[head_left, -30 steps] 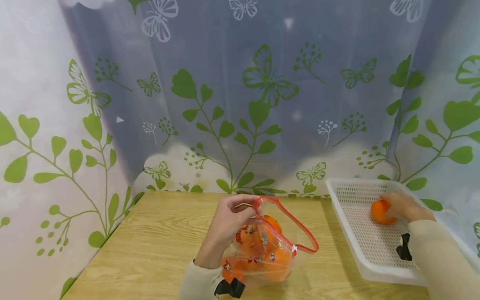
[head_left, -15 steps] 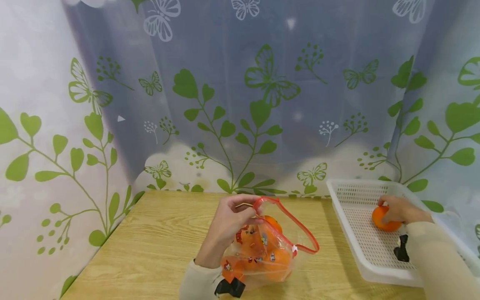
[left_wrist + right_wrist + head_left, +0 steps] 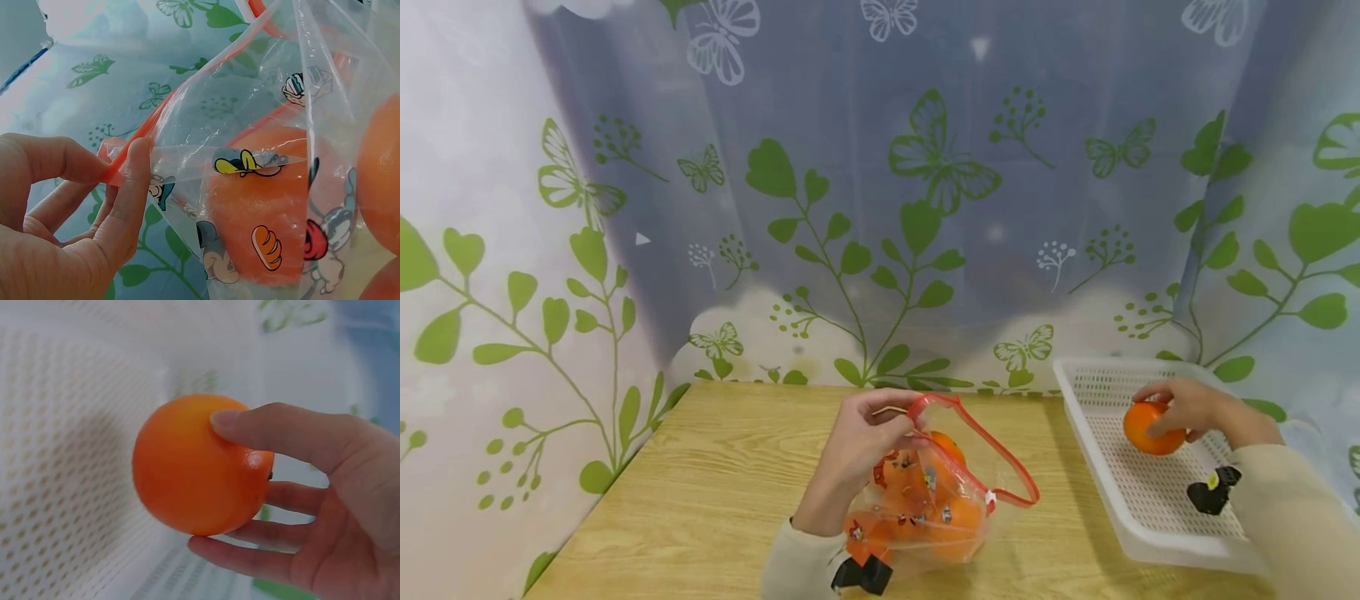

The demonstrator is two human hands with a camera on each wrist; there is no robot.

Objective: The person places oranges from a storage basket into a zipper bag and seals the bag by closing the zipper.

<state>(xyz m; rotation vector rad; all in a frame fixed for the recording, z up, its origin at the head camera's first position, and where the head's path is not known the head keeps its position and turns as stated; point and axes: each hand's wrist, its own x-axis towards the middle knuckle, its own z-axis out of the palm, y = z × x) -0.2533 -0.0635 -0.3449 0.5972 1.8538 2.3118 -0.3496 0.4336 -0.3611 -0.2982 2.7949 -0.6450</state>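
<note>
My left hand [image 3: 859, 446] pinches the red zip edge of a clear plastic bag [image 3: 187, 119] between thumb and forefinger. The bag's mouth gapes toward the right, and cartoon prints mark its film. Several oranges [image 3: 961, 525] sit inside it on the table. Over at the right, my right hand [image 3: 1198, 410] grips a single orange [image 3: 197, 465], thumb on one side and fingers round the other. In the right wrist view this orange hangs above the perforated floor of a white plastic basket [image 3: 1120, 508], whose inside shows no other fruit.
The wood-grain table [image 3: 700, 483] carries both bag and basket. Behind it and along the sides hangs a curtain [image 3: 850, 275] printed with green leaves and butterflies. The basket's raised left wall [image 3: 1093, 467] stands between the right hand and the bag.
My right hand has taken hold of the orange in the basket and raised it, shifting slightly left. The left hand and the bag have stayed in place.
</note>
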